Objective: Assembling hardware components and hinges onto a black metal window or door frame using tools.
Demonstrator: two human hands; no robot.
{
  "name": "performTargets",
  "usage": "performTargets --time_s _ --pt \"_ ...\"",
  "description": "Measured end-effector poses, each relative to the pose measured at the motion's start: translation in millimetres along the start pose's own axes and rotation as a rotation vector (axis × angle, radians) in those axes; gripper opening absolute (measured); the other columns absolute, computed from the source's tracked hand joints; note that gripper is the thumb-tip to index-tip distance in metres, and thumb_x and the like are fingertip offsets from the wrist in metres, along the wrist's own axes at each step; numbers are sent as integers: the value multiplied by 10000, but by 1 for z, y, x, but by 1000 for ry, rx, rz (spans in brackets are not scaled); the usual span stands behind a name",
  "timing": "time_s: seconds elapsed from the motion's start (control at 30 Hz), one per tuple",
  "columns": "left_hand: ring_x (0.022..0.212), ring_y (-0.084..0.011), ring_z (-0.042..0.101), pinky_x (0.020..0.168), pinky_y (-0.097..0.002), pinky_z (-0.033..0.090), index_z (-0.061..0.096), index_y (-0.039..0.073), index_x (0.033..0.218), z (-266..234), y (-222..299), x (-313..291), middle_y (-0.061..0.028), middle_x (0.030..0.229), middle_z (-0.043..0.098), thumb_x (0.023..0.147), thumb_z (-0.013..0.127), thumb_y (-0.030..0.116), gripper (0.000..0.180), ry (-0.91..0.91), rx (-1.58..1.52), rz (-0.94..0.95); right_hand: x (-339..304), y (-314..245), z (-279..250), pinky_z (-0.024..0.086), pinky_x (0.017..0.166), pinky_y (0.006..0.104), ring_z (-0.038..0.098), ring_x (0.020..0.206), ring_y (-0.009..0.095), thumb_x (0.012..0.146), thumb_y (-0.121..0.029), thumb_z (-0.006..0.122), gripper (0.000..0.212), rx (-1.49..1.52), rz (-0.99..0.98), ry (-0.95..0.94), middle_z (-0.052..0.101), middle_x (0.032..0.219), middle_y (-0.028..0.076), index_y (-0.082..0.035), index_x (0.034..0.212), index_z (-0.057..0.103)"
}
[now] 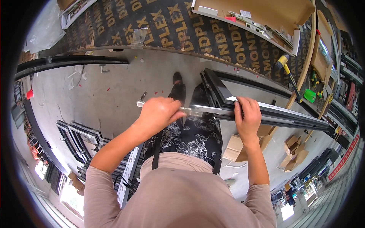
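- In front of the person's waist, above the trousers, the left hand [159, 112] is closed with curled fingers round a slim, silver-coloured metal strip [195, 110], thumb and forefinger pinched together.
- At its left end, beyond that hand, the strip shows a short bent tip; its other end runs rightward to the right hand.
- Beside the strip's right part, the right hand [249, 114] is bent over a long black metal frame [283, 121], thumb on the left side, fingers across the upper edge. Whether it also presses on the strip cannot be told.
- The frame extends rightward from its mitred corner, with a pale strip along its upper face.
- Below both hands lies a grey concrete floor [114, 91], with small red scraps on it.
- Ahead stands a bench topped with dark, print-covered board [125, 26].
- On the bench's right part rest an open brown cardboard tray [281, 11] holding metal fittings, a yellow-and-black hammer [291, 78] and a bright green plastic container [310, 95].
- At the bench's left end is a crumpled clear plastic bag [45, 30].
- Near the bench, left, extend long black profiles [87, 59].
- Right of the person, on the floor, sits a brown cardboard box [234, 148].
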State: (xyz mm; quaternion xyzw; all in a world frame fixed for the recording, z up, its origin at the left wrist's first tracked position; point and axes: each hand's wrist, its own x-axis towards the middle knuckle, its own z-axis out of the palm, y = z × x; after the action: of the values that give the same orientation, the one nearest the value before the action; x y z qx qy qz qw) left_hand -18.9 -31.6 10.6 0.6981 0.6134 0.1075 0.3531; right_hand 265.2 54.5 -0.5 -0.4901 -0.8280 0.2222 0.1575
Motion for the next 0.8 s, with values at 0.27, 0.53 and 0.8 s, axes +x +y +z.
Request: performTargets --time_s 0.27,0.53,0.8 --pt "642 -272 586 570 -407 460 562 100 750 5 -9 9 -58 661 541 792 720 313 270 -4 93 60 -3 5 14 470 698 367 582 800 265 766 -37 703 182 -80 -29 86 633 908 74 -52 947 688" --pt "668 -279 560 596 -400 450 571 88 777 3 -6 13 -70 691 521 756 746 270 253 -56 97 31 -3 6 18 461 681 352 576 768 248 733 -23 705 202 -63 -21 76 632 877 62 -45 934 695" --pt "653 -287 557 580 -399 445 568 82 775 5 2 17 -74 682 526 763 745 275 262 -103 5 -57 -2 7 17 457 670 353 576 757 247 710 -19 712 223 -64 -15 52 634 863 64 -38 932 703"
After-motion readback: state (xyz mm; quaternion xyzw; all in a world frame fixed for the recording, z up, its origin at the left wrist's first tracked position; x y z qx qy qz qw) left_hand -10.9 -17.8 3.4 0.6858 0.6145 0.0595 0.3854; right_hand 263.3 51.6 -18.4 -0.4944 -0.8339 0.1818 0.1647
